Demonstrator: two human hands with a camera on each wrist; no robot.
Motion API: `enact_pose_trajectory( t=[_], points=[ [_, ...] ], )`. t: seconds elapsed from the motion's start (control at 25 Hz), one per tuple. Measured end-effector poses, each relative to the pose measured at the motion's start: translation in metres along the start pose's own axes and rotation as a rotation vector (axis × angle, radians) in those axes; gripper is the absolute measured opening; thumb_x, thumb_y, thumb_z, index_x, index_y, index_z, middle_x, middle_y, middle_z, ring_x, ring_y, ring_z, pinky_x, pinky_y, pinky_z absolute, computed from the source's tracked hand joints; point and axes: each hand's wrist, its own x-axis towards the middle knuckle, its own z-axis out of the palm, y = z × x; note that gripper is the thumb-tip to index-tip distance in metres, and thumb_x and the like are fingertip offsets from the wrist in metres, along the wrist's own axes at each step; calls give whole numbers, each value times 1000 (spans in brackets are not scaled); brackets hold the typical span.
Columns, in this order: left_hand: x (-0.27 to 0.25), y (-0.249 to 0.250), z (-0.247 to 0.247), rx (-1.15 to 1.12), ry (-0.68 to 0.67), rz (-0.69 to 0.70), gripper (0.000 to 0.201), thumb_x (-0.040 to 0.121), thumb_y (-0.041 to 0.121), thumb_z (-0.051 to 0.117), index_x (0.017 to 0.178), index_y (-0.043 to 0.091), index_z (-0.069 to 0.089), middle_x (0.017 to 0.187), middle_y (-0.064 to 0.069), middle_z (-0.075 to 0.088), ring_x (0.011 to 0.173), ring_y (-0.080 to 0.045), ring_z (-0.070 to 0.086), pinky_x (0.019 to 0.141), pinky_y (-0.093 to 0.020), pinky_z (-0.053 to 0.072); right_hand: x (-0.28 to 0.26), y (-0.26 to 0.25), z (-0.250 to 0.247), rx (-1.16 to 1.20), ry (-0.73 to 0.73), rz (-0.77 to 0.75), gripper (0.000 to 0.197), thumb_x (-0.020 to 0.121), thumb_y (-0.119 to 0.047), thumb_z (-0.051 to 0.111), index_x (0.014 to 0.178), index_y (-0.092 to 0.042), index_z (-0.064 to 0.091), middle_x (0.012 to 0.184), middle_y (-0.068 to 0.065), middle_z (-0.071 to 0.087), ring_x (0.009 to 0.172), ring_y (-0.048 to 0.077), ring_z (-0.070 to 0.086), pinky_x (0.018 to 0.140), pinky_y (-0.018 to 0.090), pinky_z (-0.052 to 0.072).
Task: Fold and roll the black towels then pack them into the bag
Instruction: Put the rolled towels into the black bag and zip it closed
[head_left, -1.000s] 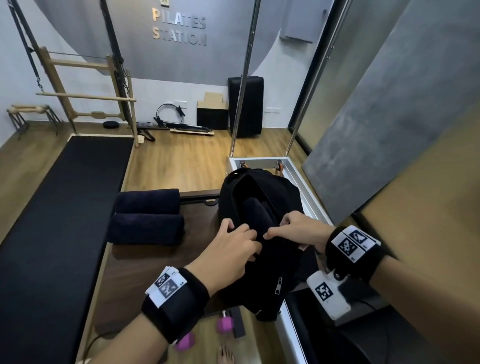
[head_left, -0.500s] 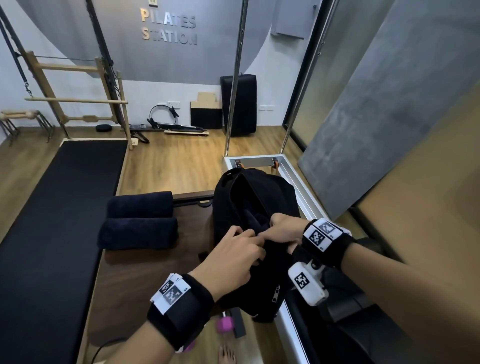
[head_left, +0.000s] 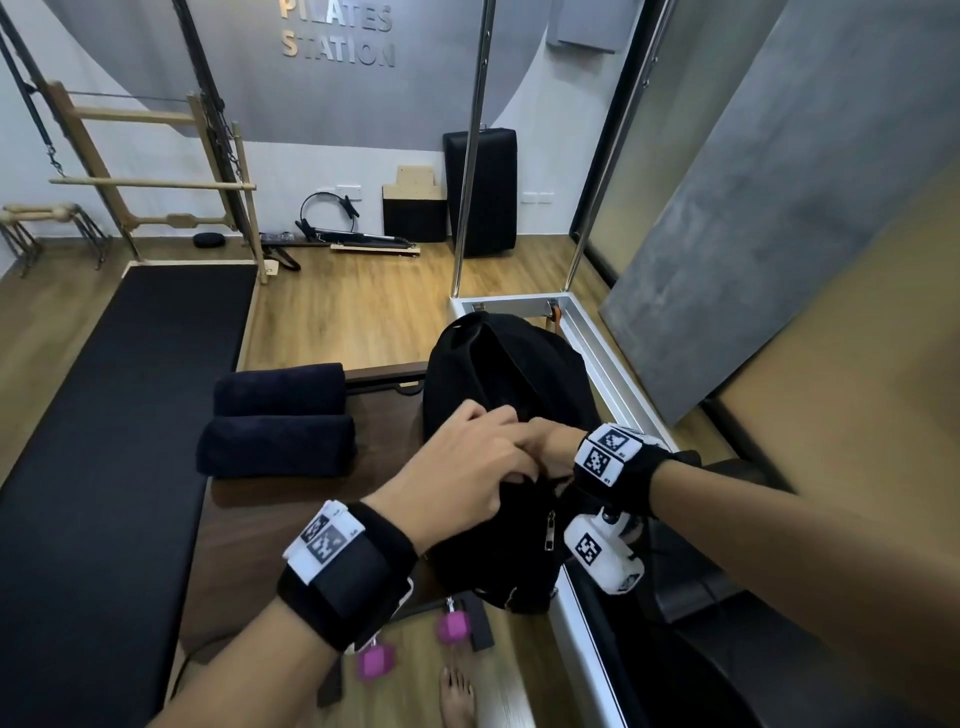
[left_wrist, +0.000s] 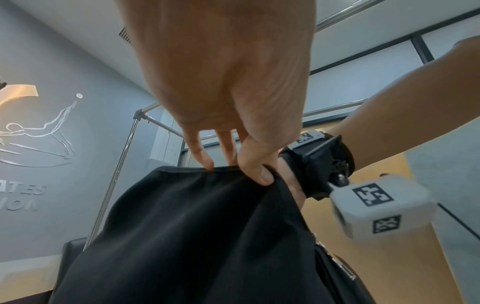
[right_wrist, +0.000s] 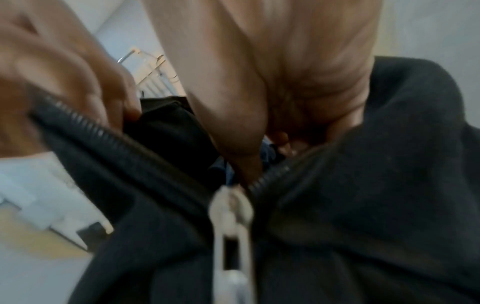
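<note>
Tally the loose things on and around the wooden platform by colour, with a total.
Black: 3 — rolled towel, rolled towel, bag
Pink: 2 — dumbbell head, dumbbell head
Total: 5

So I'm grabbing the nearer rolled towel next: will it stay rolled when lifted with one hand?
Probably soft, not stiff: the nearer towel looks plush and sags slightly at its ends. It may unroll, since nothing visibly ties it. It could also roll if nudged, though the second towel touching it blocks the far side.
</note>
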Motion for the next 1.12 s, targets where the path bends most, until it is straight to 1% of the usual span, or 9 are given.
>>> enact_pose_trajectory(
  t=[0.08, 0.2, 0.28, 0.4, 0.48, 0.68, 0.76, 0.92, 1.12],
  points=[
    [5, -1, -2, 19, 10, -15, 37, 94, 8, 59, 113, 33, 78, 110, 15, 60, 108, -15, 51, 92, -36, 38, -6, 1, -2, -74, -29, -24, 32, 101, -6, 59, 132, 2, 60, 127, 24, 66, 111, 35, 66, 100, 44, 54],
    [8, 2, 3, -1, 26, -40, 32, 101, 14, 57, 116, 33, 77, 106, 12, 61, 107, -14, 51, 91, -36, 37, -16, 7, -18, -159, -35, -30, 15, 98, -16, 59, 98, -2, 66, 81, 12, 71, 54, 11, 68, 50, 26, 54],
    [9, 2, 8, 8, 37, -49, 29, 102, 18, 57, 116, 33, 77, 106, 11, 60, 106, -14, 50, 91, -37, 37, -25, 13, -33, -163, -70, 9, 25, 97, -29, 61, 87, -7, 67, 64, 5, 71, 40, 12, 59, 41, 23, 47],
    [13, -2, 15, 40, 10, -54, 26, 103, 22, 56, 116, 34, 74, 107, 13, 57, 107, -13, 48, 93, -36, 35, -41, 15, -52, -411, -30, 31, 40, 91, -52, 72, 85, -14, 60, 77, 1, 68, 65, 19, 64, 61, 31, 51],
    [15, -2, 19, 35, 8, -73, 23, 103, 32, 55, 120, 34, 70, 105, 13, 55, 106, -14, 50, 94, -38, 33, -49, 17, -57, -693, 66, 58, 32, 93, -44, 72, 101, -17, 58, 92, 1, 63, 84, 24, 63, 72, 35, 47],
    [31, 0, 38, 69, -172, -253, 90, 95, 84, 15, 139, 22, 62, 145, 7, 53, 137, -15, 41, 115, -64, 12, -50, 24, -56, -766, 231, 73, 10, 97, -16, 57, 107, -18, 54, 102, 2, 65, 94, 25, 66, 72, 34, 41],
    [37, 1, 50, 20, -283, -276, 93, 95, 84, 11, 128, 18, 68, 146, 9, 58, 148, -14, 32, 117, -72, -4, -45, 27, -58, -739, 246, 112, 22, 96, -14, 57, 118, -15, 53, 100, 2, 63, 98, 27, 67, 73, 35, 40],
    [40, 4, 73, 8, -327, -283, 93, 98, 80, 6, 117, 15, 70, 119, 7, 70, 145, -14, 34, 120, -69, -5, -38, 43, -70, -656, 255, 203, 26, 92, -15, 59, 116, -15, 50, 79, -1, 47, 82, 26, 56, 72, 37, 44],
    [47, 7, 73, -42, -338, -277, 92, 99, 79, 8, 132, 18, 68, 129, 7, 69, 149, -13, 30, 118, -70, -10, -40, 50, -72, -545, 182, 213, 36, 88, -20, 61, 124, -20, 54, 102, 3, 62, 89, 26, 64, 70, 35, 48]
  ],
)
